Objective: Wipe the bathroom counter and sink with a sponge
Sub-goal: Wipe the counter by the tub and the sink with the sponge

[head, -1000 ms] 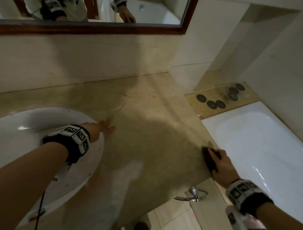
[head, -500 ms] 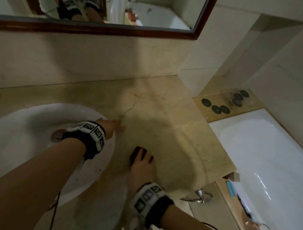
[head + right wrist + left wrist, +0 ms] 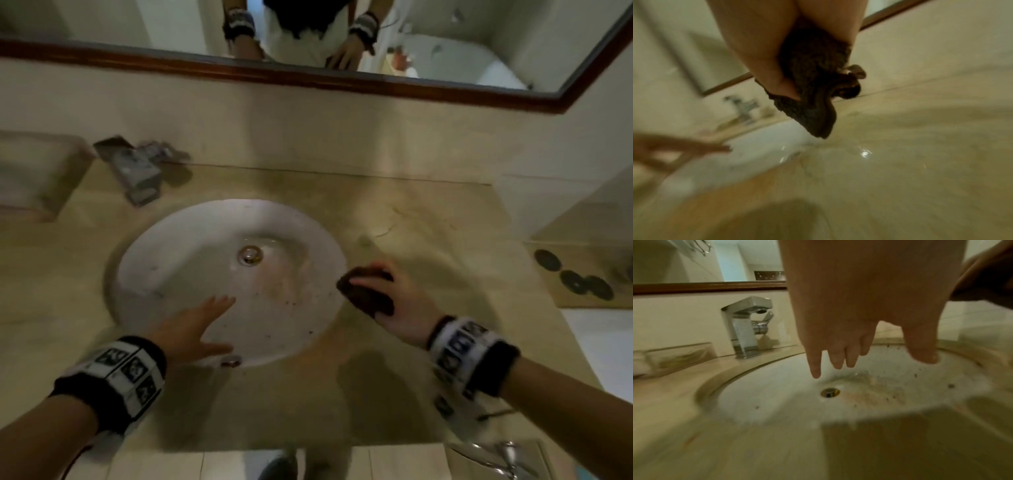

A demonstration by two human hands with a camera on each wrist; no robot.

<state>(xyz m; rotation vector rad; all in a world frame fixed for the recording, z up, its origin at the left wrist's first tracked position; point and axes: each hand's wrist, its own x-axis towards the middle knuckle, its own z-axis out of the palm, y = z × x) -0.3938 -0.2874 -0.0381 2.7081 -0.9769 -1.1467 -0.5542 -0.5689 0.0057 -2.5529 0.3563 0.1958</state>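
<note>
Moved since the earlier frame: sponge (image 3: 366,293) carried from mid-counter leftward to the sink's right rim; left hand (image 3: 191,329) shifted from the counter beside the bowl to over the basin. Head view swung left, bringing faucet (image 3: 748,326) and drain (image 3: 251,255) into frame.

Right hand (image 3: 394,301), right of centre in head view, seen clutching the sponge, thumb and fingers wrapped over it; in the wrist view sponge (image 3: 813,97) hung bunched below the palm, lower corner near the counter (image 3: 920,162), contact not determinable through blur.

Left hand (image 3: 855,305) spread and relaxed, fingers extended above the sink (image 3: 777,402), grasping nothing.

Sink (image 3: 191,260) at frame centre, dark specks and a brownish stain toward its right and lower parts. Counter (image 3: 411,394) showed a wet sheen.

Handling, judged: sponge looked light, soft, coarse-textured, deformed readily under the grip. Likely wet, so possibly slick and dripping. Best taken across the broad back with the palm, flat face down, rather than crumpled, for fuller contact on the curved bowl. Not fragile.
</note>
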